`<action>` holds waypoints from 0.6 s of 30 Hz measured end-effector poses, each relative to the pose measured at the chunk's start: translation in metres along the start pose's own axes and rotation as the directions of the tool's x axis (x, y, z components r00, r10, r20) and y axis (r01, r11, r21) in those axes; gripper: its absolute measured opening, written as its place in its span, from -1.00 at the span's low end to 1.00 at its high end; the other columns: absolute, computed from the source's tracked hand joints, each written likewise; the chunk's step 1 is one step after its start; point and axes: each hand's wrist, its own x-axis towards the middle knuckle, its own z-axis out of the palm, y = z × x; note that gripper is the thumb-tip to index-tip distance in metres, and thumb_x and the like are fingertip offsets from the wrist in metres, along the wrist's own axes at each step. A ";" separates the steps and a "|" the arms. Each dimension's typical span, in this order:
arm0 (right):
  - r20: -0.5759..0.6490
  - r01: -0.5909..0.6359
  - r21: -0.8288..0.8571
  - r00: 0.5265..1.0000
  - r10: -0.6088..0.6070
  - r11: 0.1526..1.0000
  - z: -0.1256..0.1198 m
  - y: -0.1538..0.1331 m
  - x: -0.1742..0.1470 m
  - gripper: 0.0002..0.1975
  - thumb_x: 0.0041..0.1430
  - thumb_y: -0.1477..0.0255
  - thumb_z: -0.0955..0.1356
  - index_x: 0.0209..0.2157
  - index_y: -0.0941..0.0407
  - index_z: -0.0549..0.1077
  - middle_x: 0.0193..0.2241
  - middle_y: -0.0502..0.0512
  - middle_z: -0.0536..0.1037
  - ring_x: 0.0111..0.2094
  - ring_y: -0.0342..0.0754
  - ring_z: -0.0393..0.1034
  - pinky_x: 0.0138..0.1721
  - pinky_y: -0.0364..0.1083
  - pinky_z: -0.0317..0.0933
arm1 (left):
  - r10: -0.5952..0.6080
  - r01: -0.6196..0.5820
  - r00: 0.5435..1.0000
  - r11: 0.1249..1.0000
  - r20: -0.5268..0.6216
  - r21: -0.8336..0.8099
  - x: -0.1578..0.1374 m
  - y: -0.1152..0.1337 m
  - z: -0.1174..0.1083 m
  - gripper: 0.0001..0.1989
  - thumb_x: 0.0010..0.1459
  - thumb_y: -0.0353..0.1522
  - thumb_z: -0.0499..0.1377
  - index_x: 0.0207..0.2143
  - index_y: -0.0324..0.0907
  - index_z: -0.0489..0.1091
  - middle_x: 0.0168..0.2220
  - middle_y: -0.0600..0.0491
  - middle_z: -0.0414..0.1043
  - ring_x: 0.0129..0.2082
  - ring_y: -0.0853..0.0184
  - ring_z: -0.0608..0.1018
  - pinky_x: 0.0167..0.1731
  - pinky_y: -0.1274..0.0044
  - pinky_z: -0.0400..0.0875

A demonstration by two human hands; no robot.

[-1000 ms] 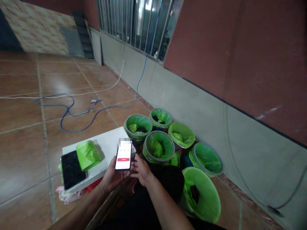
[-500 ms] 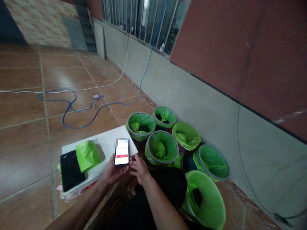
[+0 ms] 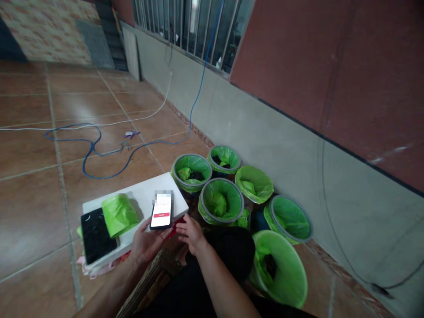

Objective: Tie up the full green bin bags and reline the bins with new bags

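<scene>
Brown tiled floor (image 3: 29, 212); barred window (image 3: 185, 33); maroon-and-grey wall (image 3: 265, 119).

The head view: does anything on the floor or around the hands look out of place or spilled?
Mildly untidy: the blue cable lies in loose loops on the tiled floor, a possible trip hazard, with a purple item beside it. A green plastic bundle overlaps the black tablet. I see no spill around the phone.

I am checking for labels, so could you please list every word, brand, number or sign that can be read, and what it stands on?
No text can be read.
Smartphone display: faint characters, too blurred to read; its top is pixelated.
Red button on that display: pale lettering, too small to read.
</scene>
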 end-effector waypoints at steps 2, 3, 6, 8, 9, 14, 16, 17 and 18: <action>-0.006 -0.001 0.013 1.000 0.001 1.000 -0.001 0.000 -0.001 -0.64 0.31 0.16 0.20 -0.09 0.14 0.37 -0.23 0.18 0.57 -0.35 -0.13 0.45 -0.37 -0.16 0.19 | -0.047 0.047 0.999 0.997 -0.010 0.058 -0.003 0.000 -0.003 -0.42 0.15 -0.44 0.07 0.23 -0.44 0.15 -0.08 -0.36 0.46 -0.18 0.02 0.61 -0.28 0.26 0.61; -0.007 0.005 0.023 1.000 -0.005 1.000 -0.002 -0.001 -0.002 -0.64 0.30 0.15 0.21 -0.10 0.15 0.37 -0.25 0.18 0.57 -0.37 -0.14 0.44 -0.39 -0.17 0.19 | -0.059 0.060 0.998 0.994 -0.015 0.087 -0.004 0.000 -0.004 -0.40 0.13 -0.49 0.06 0.24 -0.47 0.11 -0.08 -0.38 0.46 -0.18 0.03 0.61 -0.28 0.28 0.61; -0.009 0.042 0.053 0.999 -0.042 0.998 -0.005 -0.004 -0.011 -0.62 0.24 0.12 0.27 -0.15 0.16 0.40 -0.30 0.17 0.58 -0.41 -0.15 0.44 -0.42 -0.19 0.18 | -0.030 0.033 0.999 0.988 -0.021 0.153 -0.002 -0.002 -0.007 -0.36 0.08 -0.59 0.02 0.25 -0.52 0.05 -0.08 -0.39 0.46 -0.20 0.06 0.62 -0.29 0.34 0.62; -0.004 0.092 0.060 0.996 -0.092 0.994 -0.009 -0.006 -0.023 -0.60 0.20 0.10 0.30 -0.19 0.17 0.42 -0.33 0.16 0.58 -0.42 -0.15 0.44 -0.43 -0.20 0.17 | -0.003 0.008 1.000 0.983 -0.031 0.186 0.001 -0.003 -0.009 -0.35 0.05 -0.63 -0.02 0.25 -0.52 0.05 -0.09 -0.38 0.47 -0.21 0.09 0.63 -0.30 0.39 0.61; 0.000 0.126 0.059 0.992 -0.126 0.990 -0.013 -0.008 -0.031 -0.59 0.18 0.09 0.31 -0.20 0.17 0.43 -0.34 0.16 0.58 -0.43 -0.14 0.44 -0.44 -0.20 0.18 | 0.007 0.003 0.999 0.979 -0.046 0.203 0.003 -0.005 -0.010 -0.35 0.05 -0.65 -0.03 0.24 -0.53 0.06 -0.10 -0.36 0.48 -0.23 0.12 0.63 -0.31 0.42 0.61; -0.001 0.397 0.023 0.918 -0.397 0.918 -0.057 -0.013 -0.085 -0.56 0.11 0.08 0.36 -0.19 0.17 0.48 -0.34 0.14 0.58 -0.40 -0.13 0.44 -0.40 -0.17 0.22 | -0.012 0.074 0.987 0.917 -0.159 0.391 0.000 -0.028 -0.016 -0.43 0.08 -0.67 -0.01 0.18 -0.49 0.16 -0.24 -0.21 0.53 -0.37 0.28 0.63 -0.39 0.56 0.57; -0.037 0.486 -0.031 0.873 -0.487 0.873 -0.091 -0.013 -0.105 -0.58 0.11 0.10 0.36 -0.17 0.15 0.50 -0.32 0.13 0.59 -0.39 -0.11 0.45 -0.38 -0.15 0.24 | -0.031 0.137 0.978 0.842 -0.206 0.522 -0.010 -0.038 -0.010 -0.50 0.10 -0.66 0.03 0.13 -0.42 0.24 -0.31 -0.14 0.54 -0.43 0.31 0.62 -0.45 0.59 0.55; -0.070 0.511 -0.076 0.854 -0.516 0.856 -0.112 -0.011 -0.114 -0.60 0.12 0.12 0.36 -0.17 0.14 0.50 -0.33 0.12 0.59 -0.39 -0.10 0.45 -0.36 -0.14 0.25 | -0.013 0.136 0.978 0.798 -0.210 0.587 -0.018 -0.042 -0.003 -0.54 0.11 -0.65 0.04 0.09 -0.38 0.29 -0.34 -0.10 0.55 -0.45 0.33 0.62 -0.47 0.61 0.53; -0.115 0.523 -0.133 0.836 -0.537 0.842 -0.135 -0.008 -0.122 -0.63 0.14 0.14 0.35 -0.16 0.13 0.50 -0.33 0.11 0.59 -0.39 -0.10 0.46 -0.35 -0.12 0.25 | 0.034 0.085 0.985 0.765 -0.171 0.639 -0.026 -0.044 0.008 -0.57 0.11 -0.65 0.04 0.05 -0.34 0.34 -0.36 -0.07 0.56 -0.44 0.35 0.62 -0.47 0.63 0.53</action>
